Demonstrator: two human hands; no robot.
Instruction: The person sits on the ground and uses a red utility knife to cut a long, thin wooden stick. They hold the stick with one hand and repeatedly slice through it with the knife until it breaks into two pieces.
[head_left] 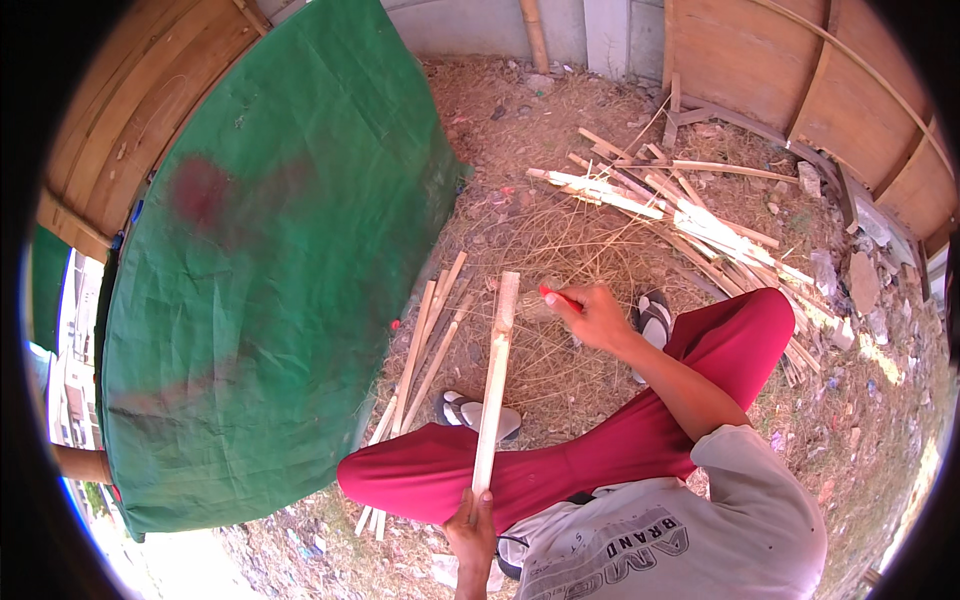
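Note:
My left hand (472, 538) is closed around the near end of a pale split bamboo strip (491, 400). From there the strip rises across my thigh and points away from me, its far end over the ground. To the right of that far end, my right hand (598, 318) is closed on a slim red tool (562, 299). Only a short red part shows beyond the fingers, so its kind is unclear. A small gap separates the tool from the strip.
Several bamboo strips (425, 345) lie left of my feet. A larger heap of split bamboo (690, 215) is at the far right on the littered ground. A green tarp (280, 250) hangs along the left. Wooden panels (760, 65) stand at the back right.

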